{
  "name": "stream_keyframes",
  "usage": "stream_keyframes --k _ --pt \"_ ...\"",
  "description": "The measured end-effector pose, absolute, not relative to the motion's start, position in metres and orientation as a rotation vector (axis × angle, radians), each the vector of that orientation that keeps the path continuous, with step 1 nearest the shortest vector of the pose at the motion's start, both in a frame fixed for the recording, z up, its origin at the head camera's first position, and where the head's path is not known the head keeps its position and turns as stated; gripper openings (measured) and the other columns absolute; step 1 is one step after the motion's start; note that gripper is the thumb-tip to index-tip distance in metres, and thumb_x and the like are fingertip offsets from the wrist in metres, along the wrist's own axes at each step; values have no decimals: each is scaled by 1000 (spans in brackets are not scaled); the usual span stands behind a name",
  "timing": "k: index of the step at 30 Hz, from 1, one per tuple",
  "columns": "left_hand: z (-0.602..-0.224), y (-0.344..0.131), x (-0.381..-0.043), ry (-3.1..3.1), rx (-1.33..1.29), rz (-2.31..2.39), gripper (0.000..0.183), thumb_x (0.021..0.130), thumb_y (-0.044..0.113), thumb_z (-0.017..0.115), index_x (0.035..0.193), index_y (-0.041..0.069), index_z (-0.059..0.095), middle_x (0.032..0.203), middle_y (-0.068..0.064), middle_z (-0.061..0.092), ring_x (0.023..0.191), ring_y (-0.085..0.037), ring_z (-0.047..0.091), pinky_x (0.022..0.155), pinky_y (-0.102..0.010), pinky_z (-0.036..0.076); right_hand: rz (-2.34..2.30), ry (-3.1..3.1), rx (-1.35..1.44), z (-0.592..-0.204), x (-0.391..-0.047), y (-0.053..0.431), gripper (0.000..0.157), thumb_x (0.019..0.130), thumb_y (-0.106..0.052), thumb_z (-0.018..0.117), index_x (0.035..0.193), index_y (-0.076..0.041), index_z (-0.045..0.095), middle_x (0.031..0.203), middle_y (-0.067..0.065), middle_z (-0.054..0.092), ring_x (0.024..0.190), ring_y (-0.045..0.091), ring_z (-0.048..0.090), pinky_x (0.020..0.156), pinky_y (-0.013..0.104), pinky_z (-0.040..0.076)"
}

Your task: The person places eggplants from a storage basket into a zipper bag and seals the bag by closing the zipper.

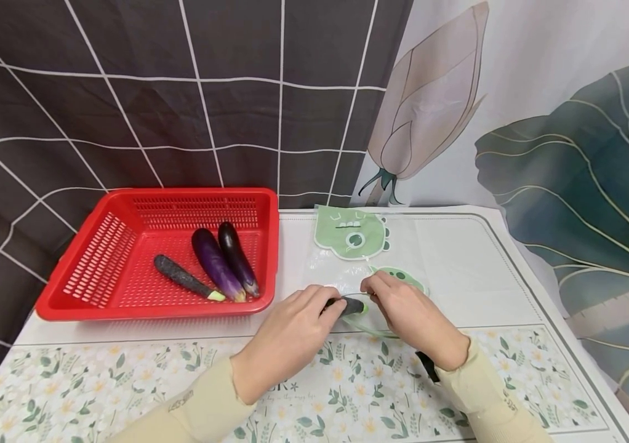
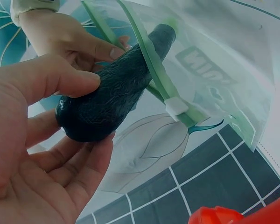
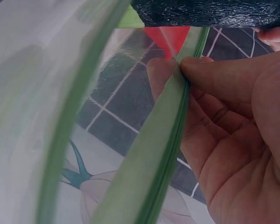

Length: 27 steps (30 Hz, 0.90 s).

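Observation:
My left hand [image 1: 298, 329] grips a dark, wrinkled eggplant [image 2: 107, 95] by its thick rounded end, thumb on top and fingers beneath. Its narrow, light green end reaches between the green zip edges of a clear zip bag [image 2: 233, 70]. A white slider [image 2: 176, 107] sits on one edge. Thumb and fingertips of my right hand [image 1: 411, 314] pinch the bag's green edge [image 3: 170, 126], spreading the mouth apart. In the head view the bag lies towards the back of the white table, a green cartoon face [image 1: 348, 234] printed on it.
A red perforated basket [image 1: 156, 312] stands left of my hands, holding two purple eggplants [image 1: 216, 264] [image 1: 237, 258] and another wrinkled dark one [image 1: 184, 277]. A floral mat [image 1: 348, 387] covers the table's front. Behind the table hangs a dark gridded cloth [image 1: 242, 111].

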State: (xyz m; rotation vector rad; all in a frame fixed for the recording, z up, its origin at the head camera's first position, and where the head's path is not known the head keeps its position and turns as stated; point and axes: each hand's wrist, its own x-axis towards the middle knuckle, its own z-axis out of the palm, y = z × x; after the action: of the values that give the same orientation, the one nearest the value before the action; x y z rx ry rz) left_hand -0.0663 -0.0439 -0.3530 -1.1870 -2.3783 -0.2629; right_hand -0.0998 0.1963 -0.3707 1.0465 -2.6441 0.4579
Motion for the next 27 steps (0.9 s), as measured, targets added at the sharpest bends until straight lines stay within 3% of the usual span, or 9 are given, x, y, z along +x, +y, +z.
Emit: stream_keyframes --k 12,27 --pt "-356 -40 -67 -2374 -1173 -266 17 95 5 65 112 6 69 112 -5 59 104 -19 58 92 -26 51 464 -2615 1058 -370 -102 196 17 93 6 64 104 -7 61 96 3 65 80 13 63 68 29 54" --pt "-359 -34 -66 -2346 -1178 -173 24 94 2 59 117 1 69 115 -7 60 108 -21 57 96 -27 49 446 -2590 1036 -368 -101 193 18 91 8 66 103 -5 63 93 1 63 80 15 64 68 31 55"
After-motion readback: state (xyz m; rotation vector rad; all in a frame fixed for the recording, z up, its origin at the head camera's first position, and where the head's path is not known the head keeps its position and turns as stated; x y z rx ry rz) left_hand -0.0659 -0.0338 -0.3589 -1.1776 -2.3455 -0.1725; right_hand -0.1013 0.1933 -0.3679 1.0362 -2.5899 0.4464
